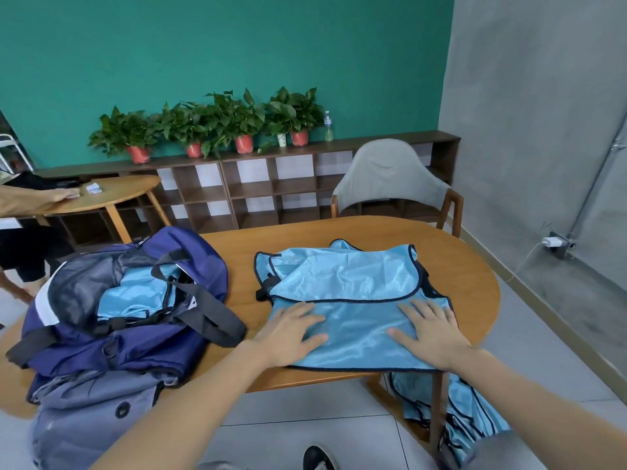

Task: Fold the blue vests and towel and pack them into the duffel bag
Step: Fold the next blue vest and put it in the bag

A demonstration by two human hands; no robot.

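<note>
Vest [353,300] on the wooden table [475,273], light blue with dark piping, its upper part already folded down over the lower, and our two hands lie flat on the near half. Our left hand [291,337] rests with fingers straight and spread near the left edge; our right hand [431,334] does the same near the right edge; neither grips anything, both only press the cloth. The fabric looks thin and glossy, so we judge it slippery: if we lift one palm before the next fold is creased, the layers may slide apart and the folded flap may spring open. The near hem sits at the table's edge, and more blue cloth [475,418] hangs below the table on our right; a careless pull toward us could drag the vest off onto that heap. The duffel bag [129,300], dark blue, lies just to the left, unzipped, with blue fabric already showing in its mouth. Its black strap [207,313] trails across the table toward the vest and could snag or get folded in during the transfer. A grey garment [95,412] lies against the bag's near side and may be swept along. We see no towel that we can identify with certainty.
</note>
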